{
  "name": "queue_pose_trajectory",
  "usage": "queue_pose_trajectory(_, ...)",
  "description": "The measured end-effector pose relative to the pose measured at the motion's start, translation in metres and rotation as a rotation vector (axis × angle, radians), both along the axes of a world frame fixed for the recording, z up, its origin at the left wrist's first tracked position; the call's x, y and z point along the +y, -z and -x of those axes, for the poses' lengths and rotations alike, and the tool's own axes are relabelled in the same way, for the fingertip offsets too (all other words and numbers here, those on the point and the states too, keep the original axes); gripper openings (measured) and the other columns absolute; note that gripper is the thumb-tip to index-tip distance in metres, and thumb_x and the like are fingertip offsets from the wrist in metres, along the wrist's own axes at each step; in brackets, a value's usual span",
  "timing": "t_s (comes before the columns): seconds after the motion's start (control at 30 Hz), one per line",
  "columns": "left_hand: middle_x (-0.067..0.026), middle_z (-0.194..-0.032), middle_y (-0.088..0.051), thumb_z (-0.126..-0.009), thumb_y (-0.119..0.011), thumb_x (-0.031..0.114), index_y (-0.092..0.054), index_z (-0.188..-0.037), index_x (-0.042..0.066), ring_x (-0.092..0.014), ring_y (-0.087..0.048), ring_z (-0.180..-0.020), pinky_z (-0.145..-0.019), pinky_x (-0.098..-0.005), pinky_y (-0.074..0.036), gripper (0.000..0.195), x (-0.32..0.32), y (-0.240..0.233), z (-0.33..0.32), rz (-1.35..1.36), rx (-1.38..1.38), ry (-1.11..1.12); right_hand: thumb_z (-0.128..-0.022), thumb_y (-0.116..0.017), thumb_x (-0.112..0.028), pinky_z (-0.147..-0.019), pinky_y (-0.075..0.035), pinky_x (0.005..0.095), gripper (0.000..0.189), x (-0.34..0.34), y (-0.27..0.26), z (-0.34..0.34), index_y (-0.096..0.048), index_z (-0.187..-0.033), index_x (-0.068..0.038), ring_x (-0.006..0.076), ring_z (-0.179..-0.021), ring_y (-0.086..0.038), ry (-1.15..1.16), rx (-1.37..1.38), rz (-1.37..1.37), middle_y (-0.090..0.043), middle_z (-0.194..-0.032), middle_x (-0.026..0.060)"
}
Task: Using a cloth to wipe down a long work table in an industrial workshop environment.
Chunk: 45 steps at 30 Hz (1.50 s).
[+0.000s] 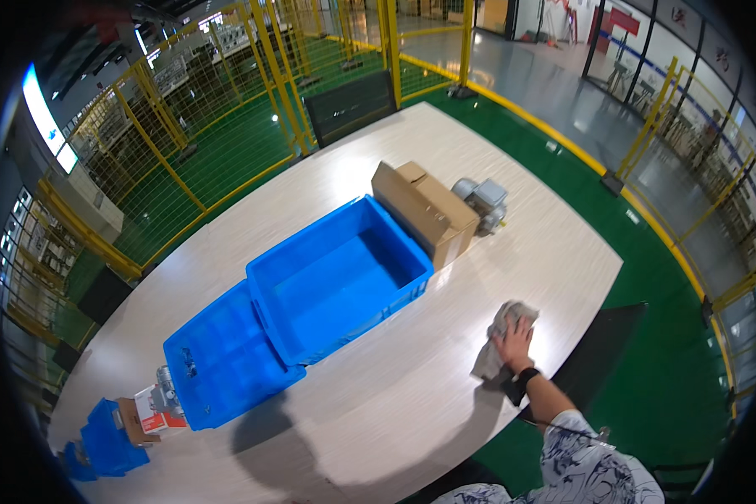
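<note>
My right hand (515, 345) rests palm down on a crumpled grey cloth (490, 358), pressing it against the light wood-grain tabletop (378, 403) near the right-hand end. Its fingers lie over the upper part of the cloth, and a dark band circles the wrist. My left hand is out of view. Before me, an open blue plastic bin (340, 290) stands at the table's middle. A second blue plastic piece (227, 359), a shallow tray or lid, adjoins its left end; small dark items sit on it.
A cardboard box (438, 214) touches the bin's far right end, with a grey electric motor (484, 200) behind it. At far left are another metal part (166, 387), a white-and-orange box (151, 409) and small blue bins (110, 441). Chairs (349, 110) and yellow mesh fencing (227, 126) stand around.
</note>
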<state>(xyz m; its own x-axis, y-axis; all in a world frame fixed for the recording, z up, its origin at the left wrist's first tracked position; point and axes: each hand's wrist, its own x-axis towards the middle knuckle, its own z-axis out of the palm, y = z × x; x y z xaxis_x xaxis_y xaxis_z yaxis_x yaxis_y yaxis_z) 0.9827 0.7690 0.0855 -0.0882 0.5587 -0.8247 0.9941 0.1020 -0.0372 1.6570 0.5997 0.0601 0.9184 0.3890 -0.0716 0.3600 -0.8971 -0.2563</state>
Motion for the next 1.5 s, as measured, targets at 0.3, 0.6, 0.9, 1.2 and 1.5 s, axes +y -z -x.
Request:
queue_pose_trajectory(0.3, -0.0375, -0.144, 0.007, -0.069, -0.045, 0.080, -0.012, -0.139, -0.014, -0.063, 0.014, -0.125, -0.090, -0.0777, 0.010, 0.121, -0.032, 0.106, 0.092, -0.141, 0.486, 0.753, -0.086, -0.048, -0.045, -0.110, -0.015, 0.0511, 0.068, 0.081, -0.009, -0.074, -0.033, -0.136, -0.001, 0.0484, -0.129, -0.025, 0.054, -0.233, 0.109, -0.030, -0.137, 0.0346)
queue_pose_trajectory(0.6, -0.0418, -0.141, 0.007, -0.056, -0.060, 0.081, 0.009, -0.138, -0.013, -0.062, 0.017, -0.125, -0.097, -0.0707, 0.010, 0.142, -0.005, 0.015, 0.013, -0.087, 0.081, 0.262, -0.080, -0.048, -0.055, -0.109, -0.009, 0.0548, 0.084, 0.121, -0.024, 0.064, -0.029, -0.138, 0.003, 0.0513, -0.131, -0.018, -0.137, -0.103, 0.080, -0.022, -0.139, 0.0368)
queue_pose_trajectory(0.9, -0.0357, -0.142, 0.018, -0.046, -0.078, 0.067, 0.019, -0.141, 0.001, -0.053, 0.023, -0.129, -0.106, -0.0582, 0.009, 0.151, -0.001, 0.016, 0.011, -0.058, -0.011, 0.098, -0.076, -0.051, -0.068, -0.109, -0.016, 0.0522, 0.085, 0.087, -0.041, 0.279, -0.034, -0.139, -0.014, 0.0447, -0.134, -0.019, -1.036, 0.091, -0.145, -0.023, -0.144, 0.0280)
queue_pose_trajectory(1.2, -0.0231, -0.150, 0.010, -0.067, -0.063, 0.068, -0.003, -0.146, 0.004, -0.049, 0.012, -0.134, -0.108, -0.0575, 0.004, 0.118, 0.001, 0.046, 0.012, -0.137, -0.004, -0.143, -0.071, -0.068, -0.036, -0.103, -0.028, 0.0528, 0.069, -0.010, -0.041, 0.157, -0.044, -0.130, -0.009, 0.0449, -0.122, -0.037, -0.403, -0.007, -0.211, -0.039, -0.132, 0.0277)
queue_pose_trajectory(1.5, -0.0312, -0.144, 0.020, -0.035, -0.079, 0.071, 0.020, -0.137, -0.008, -0.043, 0.015, -0.136, -0.109, -0.0519, -0.003, 0.162, 0.016, 0.038, -0.031, -0.126, 0.180, -0.459, -0.092, -0.046, -0.031, -0.106, -0.026, 0.0483, 0.053, -0.040, 0.009, -0.046, -0.036, -0.135, -0.002, 0.0413, -0.126, -0.034, 0.159, -0.251, 0.195, -0.036, -0.137, 0.0256)
